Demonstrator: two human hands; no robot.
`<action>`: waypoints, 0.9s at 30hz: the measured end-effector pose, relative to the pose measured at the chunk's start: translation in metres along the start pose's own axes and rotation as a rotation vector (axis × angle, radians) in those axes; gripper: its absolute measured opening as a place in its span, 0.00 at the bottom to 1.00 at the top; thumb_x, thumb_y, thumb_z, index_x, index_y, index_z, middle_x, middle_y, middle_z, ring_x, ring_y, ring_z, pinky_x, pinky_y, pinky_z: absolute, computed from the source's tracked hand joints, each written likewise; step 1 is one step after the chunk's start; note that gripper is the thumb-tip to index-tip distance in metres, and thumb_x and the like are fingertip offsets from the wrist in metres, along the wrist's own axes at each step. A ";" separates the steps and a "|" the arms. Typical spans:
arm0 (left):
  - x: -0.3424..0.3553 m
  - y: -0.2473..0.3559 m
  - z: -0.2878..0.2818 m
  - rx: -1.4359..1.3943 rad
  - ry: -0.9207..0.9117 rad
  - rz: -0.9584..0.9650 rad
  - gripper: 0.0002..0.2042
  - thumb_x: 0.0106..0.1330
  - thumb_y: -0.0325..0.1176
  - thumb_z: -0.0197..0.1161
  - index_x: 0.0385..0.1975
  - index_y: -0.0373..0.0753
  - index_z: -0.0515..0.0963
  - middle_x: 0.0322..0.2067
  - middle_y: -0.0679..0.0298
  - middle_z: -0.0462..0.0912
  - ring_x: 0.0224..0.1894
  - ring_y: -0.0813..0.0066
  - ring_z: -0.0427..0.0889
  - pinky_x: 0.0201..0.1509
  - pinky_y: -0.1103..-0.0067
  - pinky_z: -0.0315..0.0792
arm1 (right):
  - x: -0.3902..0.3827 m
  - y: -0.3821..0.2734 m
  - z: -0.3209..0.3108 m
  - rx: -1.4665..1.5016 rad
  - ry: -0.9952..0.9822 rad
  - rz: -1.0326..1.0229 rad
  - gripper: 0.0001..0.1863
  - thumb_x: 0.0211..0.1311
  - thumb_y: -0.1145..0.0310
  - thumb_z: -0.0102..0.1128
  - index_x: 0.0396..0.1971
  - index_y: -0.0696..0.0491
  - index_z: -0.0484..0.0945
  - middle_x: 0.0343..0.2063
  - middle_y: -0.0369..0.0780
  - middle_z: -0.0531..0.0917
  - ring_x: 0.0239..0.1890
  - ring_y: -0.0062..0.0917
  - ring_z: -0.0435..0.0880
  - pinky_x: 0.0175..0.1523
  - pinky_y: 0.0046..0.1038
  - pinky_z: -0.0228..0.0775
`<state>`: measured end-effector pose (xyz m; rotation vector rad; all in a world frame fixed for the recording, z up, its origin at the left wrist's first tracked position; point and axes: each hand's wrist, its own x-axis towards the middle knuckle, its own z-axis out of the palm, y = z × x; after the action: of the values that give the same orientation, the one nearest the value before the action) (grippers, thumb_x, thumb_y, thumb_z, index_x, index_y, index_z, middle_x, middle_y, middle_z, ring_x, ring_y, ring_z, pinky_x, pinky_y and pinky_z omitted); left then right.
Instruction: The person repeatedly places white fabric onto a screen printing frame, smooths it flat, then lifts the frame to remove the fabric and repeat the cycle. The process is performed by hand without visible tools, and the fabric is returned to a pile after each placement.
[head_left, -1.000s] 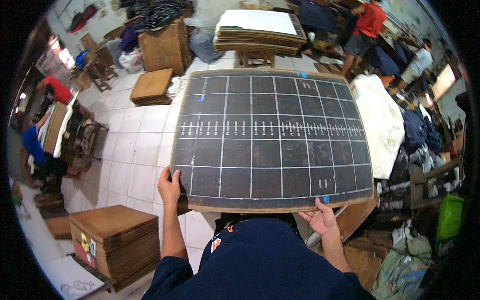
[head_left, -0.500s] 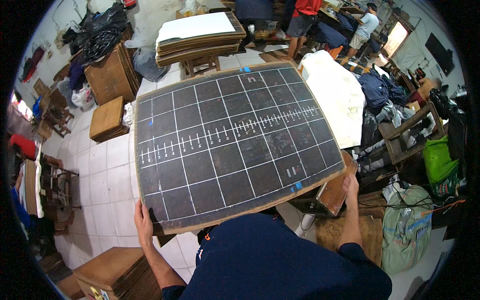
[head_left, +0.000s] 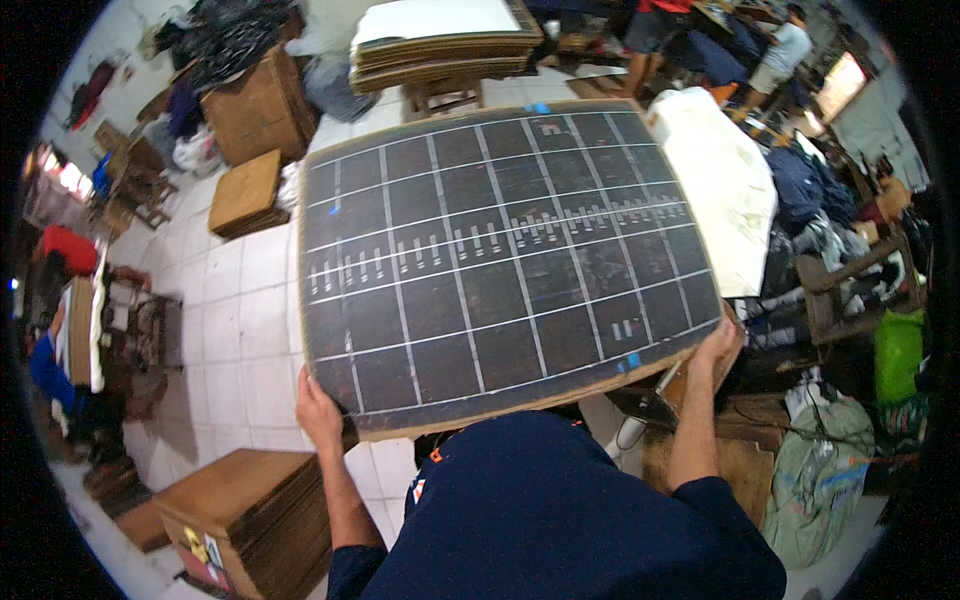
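— Board position at this moment?

— Dark gridded board (head_left: 500, 260), ruled with pale lines into rectangles and marked with short tick rows across its middle, was carried flat in front of the person's chest, above the white tiled floor (head_left: 240, 290). Its near edge ran just above the dark blue shirt (head_left: 560, 510); its far edge pointed toward a stack of similar boards (head_left: 445, 40) on a wooden stand.

— State of the hands?

— Left hand (head_left: 318, 412) was clamped on the near left corner, fingers curled under the edge and thumb side against it. Right hand (head_left: 718, 345) gripped the near right corner in the same manner, wrapped around the edge with the forearm rising from below. Both hands were closed on the board, well apart, one at each corner. Small blue marks showed on the board beside the right hand.

— Surroundings?

— Wooden crate (head_left: 250, 520) stood on the floor at lower left, a low wooden stool (head_left: 245, 190) farther off. White cloth bundle (head_left: 725, 180) lay to the right of the board, with dark garments (head_left: 810, 190) heaped beyond it and a green bag (head_left: 900, 355) at far right. Other people stood at the upper right, apart from the board.
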<state>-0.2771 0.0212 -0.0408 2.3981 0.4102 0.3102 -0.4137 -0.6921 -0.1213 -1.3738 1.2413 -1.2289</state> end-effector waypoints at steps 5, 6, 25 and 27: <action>-0.004 0.019 -0.001 0.167 0.076 -0.051 0.16 0.74 0.36 0.49 0.57 0.43 0.76 0.39 0.47 0.85 0.41 0.44 0.84 0.43 0.59 0.75 | 0.005 0.000 0.000 -0.070 -0.016 -0.114 0.18 0.70 0.64 0.49 0.46 0.63 0.81 0.45 0.46 0.83 0.45 0.36 0.81 0.52 0.34 0.73; -0.004 0.022 -0.002 0.192 0.065 -0.054 0.16 0.74 0.36 0.49 0.56 0.43 0.76 0.39 0.47 0.85 0.41 0.44 0.83 0.42 0.59 0.75 | 0.005 -0.003 0.000 -0.075 0.019 -0.062 0.19 0.70 0.64 0.50 0.47 0.63 0.81 0.46 0.47 0.83 0.46 0.36 0.81 0.52 0.34 0.72; -0.029 0.077 0.063 0.562 -0.020 0.360 0.28 0.73 0.42 0.51 0.70 0.36 0.60 0.72 0.44 0.52 0.75 0.47 0.49 0.74 0.50 0.41 | -0.022 -0.003 0.006 -0.186 0.073 -0.202 0.17 0.70 0.62 0.52 0.43 0.61 0.79 0.36 0.47 0.84 0.40 0.34 0.81 0.48 0.35 0.71; -0.046 0.114 0.082 0.491 -0.128 0.453 0.31 0.72 0.45 0.53 0.70 0.35 0.60 0.72 0.42 0.52 0.75 0.46 0.47 0.75 0.50 0.38 | -0.030 -0.016 0.008 -0.207 0.068 -0.239 0.17 0.71 0.62 0.51 0.43 0.61 0.80 0.35 0.48 0.84 0.38 0.35 0.82 0.47 0.36 0.72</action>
<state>-0.2686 -0.1258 -0.0321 2.9644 -0.1453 0.2733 -0.4044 -0.6604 -0.1092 -1.6828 1.3088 -1.3477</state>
